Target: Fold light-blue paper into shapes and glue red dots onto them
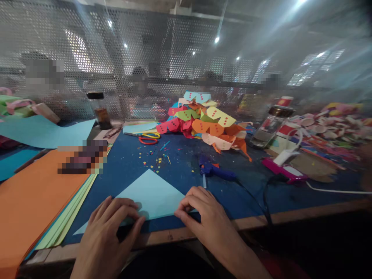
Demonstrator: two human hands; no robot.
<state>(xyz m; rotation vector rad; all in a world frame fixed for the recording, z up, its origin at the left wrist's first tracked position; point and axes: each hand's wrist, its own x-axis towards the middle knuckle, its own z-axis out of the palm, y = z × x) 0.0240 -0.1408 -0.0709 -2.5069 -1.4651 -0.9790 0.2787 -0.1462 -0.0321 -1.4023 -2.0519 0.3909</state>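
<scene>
Item: one paper sheet, pale blue, plain, matte and smooth-faced, triangular in outline. One sharp peak points away from the person; both upper sides run straight. A thin pointed corner shows to the left of the left hand, while the right corner is partly covered by fingers. The lower side lies nearest the body; whether it is a fold cannot be told.

Location: on the dark blue tabletop, close to its front edge, between and under the two hands.

Left hand: fingers bent, tips on the sheet, thumb tip near the forefinger; whether paper is pinched cannot be told.

Right hand: thumb and fingertips drawn together at the right part of the sheet; a pinch cannot be confirmed.

Adjacent: blue glue gun, lying beyond the right hand; scissors with red and yellow handles, farther back; heap of paper masks, multicoloured, some with red dots; orange sheet, lying to the left, over green sheets
</scene>
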